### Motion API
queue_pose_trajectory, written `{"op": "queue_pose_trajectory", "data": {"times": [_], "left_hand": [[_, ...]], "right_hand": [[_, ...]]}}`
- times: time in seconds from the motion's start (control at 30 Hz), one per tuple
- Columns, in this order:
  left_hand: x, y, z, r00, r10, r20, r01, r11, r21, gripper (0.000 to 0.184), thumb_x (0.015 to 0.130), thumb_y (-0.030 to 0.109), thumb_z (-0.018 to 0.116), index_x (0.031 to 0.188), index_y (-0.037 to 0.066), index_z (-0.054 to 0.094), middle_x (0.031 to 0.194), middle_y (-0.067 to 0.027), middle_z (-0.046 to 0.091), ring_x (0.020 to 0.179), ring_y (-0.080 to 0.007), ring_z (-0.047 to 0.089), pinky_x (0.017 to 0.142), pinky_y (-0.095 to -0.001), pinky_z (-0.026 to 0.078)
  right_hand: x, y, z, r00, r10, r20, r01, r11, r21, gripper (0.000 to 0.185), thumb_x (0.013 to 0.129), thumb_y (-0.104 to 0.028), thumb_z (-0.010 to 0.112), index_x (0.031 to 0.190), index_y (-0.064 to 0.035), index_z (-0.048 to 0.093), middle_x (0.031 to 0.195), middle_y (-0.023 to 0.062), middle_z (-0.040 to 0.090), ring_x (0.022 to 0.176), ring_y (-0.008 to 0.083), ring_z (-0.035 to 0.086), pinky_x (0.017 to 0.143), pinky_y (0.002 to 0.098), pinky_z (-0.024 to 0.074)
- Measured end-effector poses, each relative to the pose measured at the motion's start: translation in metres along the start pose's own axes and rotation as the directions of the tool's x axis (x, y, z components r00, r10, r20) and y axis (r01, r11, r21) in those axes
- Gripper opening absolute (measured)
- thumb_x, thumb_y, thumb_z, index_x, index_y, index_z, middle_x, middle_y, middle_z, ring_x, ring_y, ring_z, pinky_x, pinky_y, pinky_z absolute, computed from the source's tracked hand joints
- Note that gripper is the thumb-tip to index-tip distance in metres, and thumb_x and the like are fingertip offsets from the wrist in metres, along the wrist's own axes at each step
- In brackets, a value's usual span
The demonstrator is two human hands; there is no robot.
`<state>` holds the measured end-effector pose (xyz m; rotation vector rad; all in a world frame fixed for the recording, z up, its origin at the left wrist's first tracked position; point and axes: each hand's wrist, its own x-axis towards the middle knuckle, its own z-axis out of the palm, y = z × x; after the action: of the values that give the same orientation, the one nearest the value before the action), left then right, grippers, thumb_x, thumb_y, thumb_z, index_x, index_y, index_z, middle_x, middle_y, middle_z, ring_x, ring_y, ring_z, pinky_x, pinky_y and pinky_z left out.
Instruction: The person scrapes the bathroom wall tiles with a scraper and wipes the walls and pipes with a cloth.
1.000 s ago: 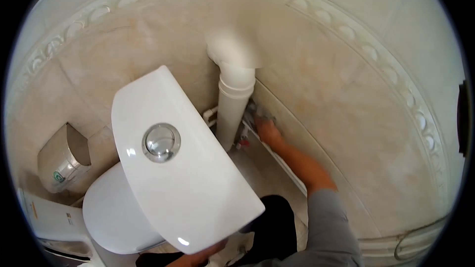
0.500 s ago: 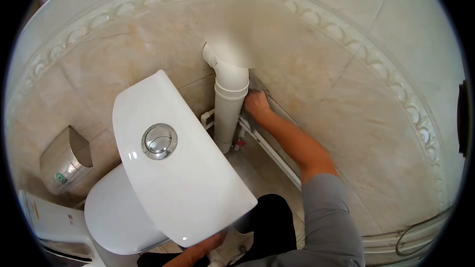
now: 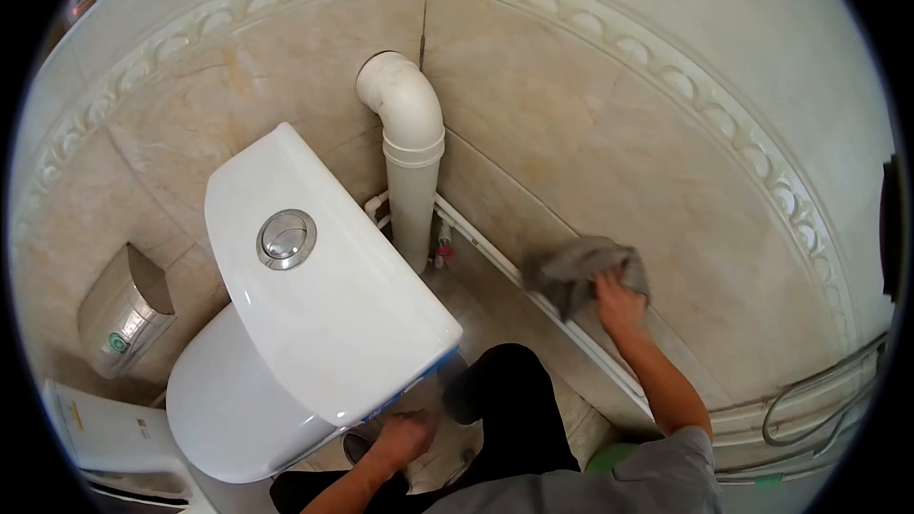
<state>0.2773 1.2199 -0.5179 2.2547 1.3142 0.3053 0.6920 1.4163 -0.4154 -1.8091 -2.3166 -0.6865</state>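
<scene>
My right hand (image 3: 619,303) is closed on a crumpled grey-brown cloth (image 3: 583,271), held by the right wall just above a long white pipe (image 3: 514,271). The far side of the cloth is blurred. Below the near corner of the white toilet tank (image 3: 333,295), my left hand (image 3: 407,436) has its fingers curled together, and whether anything is in them is hidden. A thick white drain pipe (image 3: 413,190) with an elbow stands in the corner behind the tank. Beside its base is a small valve with a red handle (image 3: 445,251).
The closed toilet lid (image 3: 228,400) lies left of the tank. A metal bin (image 3: 127,311) hangs at the left wall, above a white appliance (image 3: 109,433). Grey hoses (image 3: 819,419) run along the lower right. Part of a green object (image 3: 609,458) shows near my right sleeve.
My right hand has moved from behind the drain pipe toward the lower right along the wall, bringing the cloth into full view. My left hand has come out from under the tank's edge.
</scene>
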Motion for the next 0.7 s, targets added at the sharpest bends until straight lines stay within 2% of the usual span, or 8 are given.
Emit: {"op": "queue_pose_trajectory", "data": {"times": [0.07, 0.13, 0.2, 0.33, 0.4, 0.47, 0.57, 0.7], "left_hand": [[-0.004, 0.008, -0.001, 1.000, 0.015, 0.000, -0.015, 1.000, 0.008, 0.028, 0.091, 0.020, 0.064, 0.118, 0.011, 0.066, 0.091, -0.0119, 0.071, 0.082, -0.0338, 0.070, 0.069, -0.0453, 0.057], [-0.007, 0.017, -0.003, 1.000, 0.028, -0.006, -0.028, 1.000, 0.008, 0.028, 0.091, 0.019, 0.064, 0.118, 0.011, 0.066, 0.090, -0.0117, 0.070, 0.081, -0.0339, 0.069, 0.068, -0.0453, 0.057], [-0.010, 0.024, -0.010, 0.999, 0.020, 0.032, -0.020, 1.000, -0.010, 0.026, 0.090, 0.019, 0.065, 0.115, 0.010, 0.066, 0.086, -0.0115, 0.069, 0.078, -0.0333, 0.069, 0.066, -0.0448, 0.056], [-0.002, 0.048, -0.015, 0.996, 0.061, -0.058, -0.065, 0.994, -0.083, 0.024, 0.089, 0.018, 0.066, 0.111, 0.009, 0.068, 0.082, -0.0113, 0.067, 0.075, -0.0317, 0.068, 0.064, -0.0435, 0.056], [0.004, 0.060, -0.008, 0.997, 0.080, -0.008, -0.081, 0.994, -0.075, 0.023, 0.088, 0.016, 0.066, 0.110, 0.009, 0.068, 0.078, -0.0105, 0.065, 0.072, -0.0307, 0.067, 0.063, -0.0424, 0.055], [0.000, 0.068, 0.003, 0.993, 0.113, -0.015, -0.114, 0.987, -0.112, 0.023, 0.088, 0.015, 0.066, 0.110, 0.008, 0.068, 0.078, -0.0103, 0.065, 0.072, -0.0306, 0.067, 0.063, -0.0420, 0.055], [-0.013, 0.080, 0.007, 0.985, 0.171, -0.016, -0.172, 0.977, -0.126, 0.024, 0.087, 0.015, 0.066, 0.110, 0.008, 0.068, 0.080, -0.0099, 0.064, 0.074, -0.0306, 0.067, 0.063, -0.0416, 0.055], [-0.016, 0.090, -0.012, 0.979, 0.200, -0.023, -0.201, 0.979, -0.024, 0.027, 0.084, 0.012, 0.066, 0.111, 0.007, 0.068, 0.084, -0.0102, 0.065, 0.080, -0.0301, 0.068, 0.066, -0.0409, 0.055]], "right_hand": [[-0.019, 0.018, -0.040, 0.991, 0.076, 0.106, -0.066, 0.994, -0.088, 0.040, 0.080, -0.011, 0.059, 0.119, -0.0055, 0.065, 0.128, 0.0137, 0.065, 0.100, 0.0263, 0.070, 0.072, 0.0490, 0.0581], [-0.016, 0.035, -0.066, 0.973, -0.034, -0.230, -0.020, 0.973, -0.231, 0.029, 0.077, -0.009, 0.061, 0.104, -0.0017, 0.066, 0.115, 0.0163, 0.066, 0.116, 0.0337, 0.060, 0.106, 0.0606, 0.0420], [0.014, 0.050, -0.094, 0.954, -0.046, -0.297, -0.011, 0.982, -0.188, 0.019, 0.078, -0.009, 0.061, 0.092, 0.0023, 0.064, 0.107, 0.0228, 0.062, 0.114, 0.0408, 0.054, 0.118, 0.0691, 0.0154], [0.123, 0.016, -0.156, 0.882, -0.017, -0.471, -0.103, 0.969, -0.227, 0.026, 0.068, -0.012, 0.073, 0.090, -0.0007, 0.067, 0.101, 0.0200, 0.061, 0.107, 0.0411, 0.055, 0.114, 0.0741, 0.0173], [0.173, -0.008, -0.132, 0.797, -0.100, -0.595, -0.051, 0.971, -0.233, 0.020, 0.078, -0.015, 0.064, 0.094, -0.0051, 0.070, 0.093, 0.0136, 0.062, 0.108, 0.0334, 0.058, 0.116, 0.0677, 0.0215], [0.185, -0.040, -0.076, 0.834, -0.233, -0.500, 0.051, 0.935, -0.350, 0.031, 0.083, -0.019, 0.060, 0.111, -0.0072, 0.067, 0.108, 0.0116, 0.063, 0.115, 0.0319, 0.058, 0.117, 0.0610, 0.0266], [0.135, -0.078, 0.042, 0.922, -0.306, -0.238, 0.207, 0.908, -0.365, 0.045, 0.088, -0.019, 0.054, 0.131, -0.0071, 0.059, 0.133, 0.0096, 0.057, 0.124, 0.0292, 0.056, 0.087, 0.0467, 0.0564], [0.105, -0.066, 0.094, 0.912, -0.385, -0.141, 0.361, 0.917, -0.172, 0.048, 0.086, -0.017, 0.057, 0.133, -0.0048, 0.059, 0.139, 0.0117, 0.057, 0.105, 0.0220, 0.067, 0.071, 0.0396, 0.0583]]}}
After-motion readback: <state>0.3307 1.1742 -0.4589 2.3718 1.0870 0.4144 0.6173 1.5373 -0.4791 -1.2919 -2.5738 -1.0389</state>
